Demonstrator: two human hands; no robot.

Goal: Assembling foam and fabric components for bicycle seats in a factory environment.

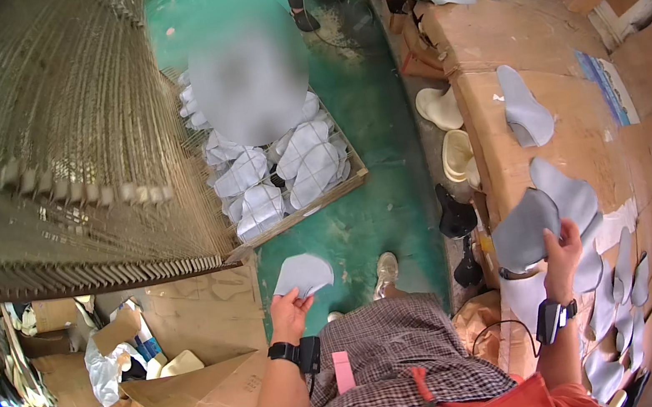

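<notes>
Grey cutout (301,275) between left fingers (293,297)

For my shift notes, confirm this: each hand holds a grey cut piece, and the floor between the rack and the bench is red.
Not quite. The head view shows the floor is green, not red. The left hand and right hand do each hold a grey cut piece.

two hands show: the left hand (287,310) pinches one grey cut piece (303,274) in its fingers (299,293), the right hand (560,248) grips one larger grey piece (525,228). two black wrist devices sit below them. beyond the right fingers, two more grey pieces lie on the bench (582,115); roughly eight white bundles fill one wooden crate (317,200) beyond the left fingers.
</notes>
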